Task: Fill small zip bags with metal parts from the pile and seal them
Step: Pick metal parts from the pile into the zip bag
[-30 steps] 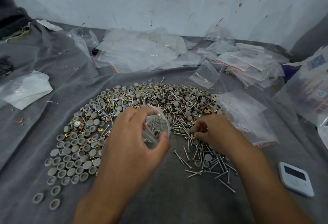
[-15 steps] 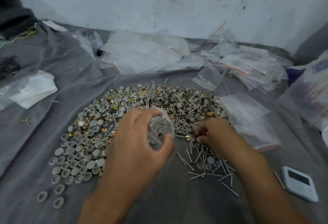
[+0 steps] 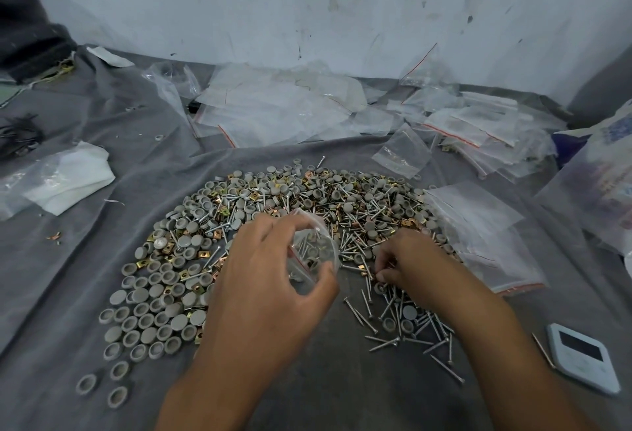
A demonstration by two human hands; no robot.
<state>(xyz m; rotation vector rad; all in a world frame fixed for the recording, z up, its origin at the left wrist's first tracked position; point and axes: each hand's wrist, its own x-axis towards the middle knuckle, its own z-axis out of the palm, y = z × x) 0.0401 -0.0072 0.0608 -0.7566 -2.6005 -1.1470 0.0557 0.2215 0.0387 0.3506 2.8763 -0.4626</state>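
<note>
A wide pile of metal parts (image 3: 307,201), grey round caps, brass square nuts and silver screws, spreads over the grey cloth. My left hand (image 3: 270,280) holds a small clear zip bag (image 3: 313,249) with its mouth open, just above the pile's near edge; a few parts show inside it. My right hand (image 3: 410,259) is beside the bag on the right, its fingers curled down among the screws (image 3: 396,324), pinching at small parts there. What its fingertips hold is hidden.
Empty zip bags (image 3: 280,109) lie heaped along the wall, and more (image 3: 478,225) sit right of the pile. A white device with a dark screen (image 3: 581,357) lies at the near right. White cloth in plastic (image 3: 65,177) lies at left.
My right hand has stayed picking in the screws beside the bag. The left hand keeps the bag in the same place. The view shifted slightly.
</note>
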